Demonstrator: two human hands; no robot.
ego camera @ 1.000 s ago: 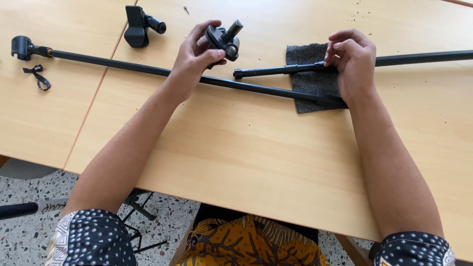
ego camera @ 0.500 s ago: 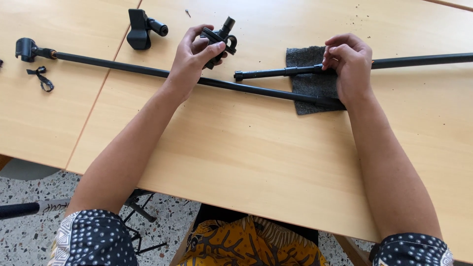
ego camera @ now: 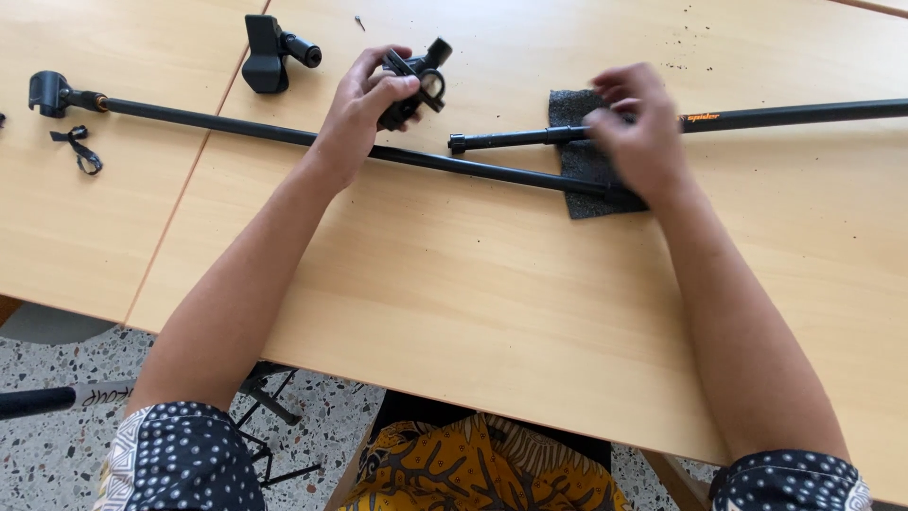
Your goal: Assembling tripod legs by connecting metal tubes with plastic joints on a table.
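A pale wooden bench [ego camera: 492,312] carries a long black stand pole [ego camera: 284,135] running from 9 o'clock toward the centre. A shorter black tube [ego camera: 794,115] enters from 3 o'clock, crossing a dark grey foam pad [ego camera: 575,151]. The right hand [ego camera: 636,132] hovers blurred over tube and pad; whether its fingers grip cannot be told. The left hand [ego camera: 364,114] has its fingers closed around a black swivel clamp [ego camera: 416,83] at 12 o'clock. A black clip holder [ego camera: 270,52] sits at 11 o'clock.
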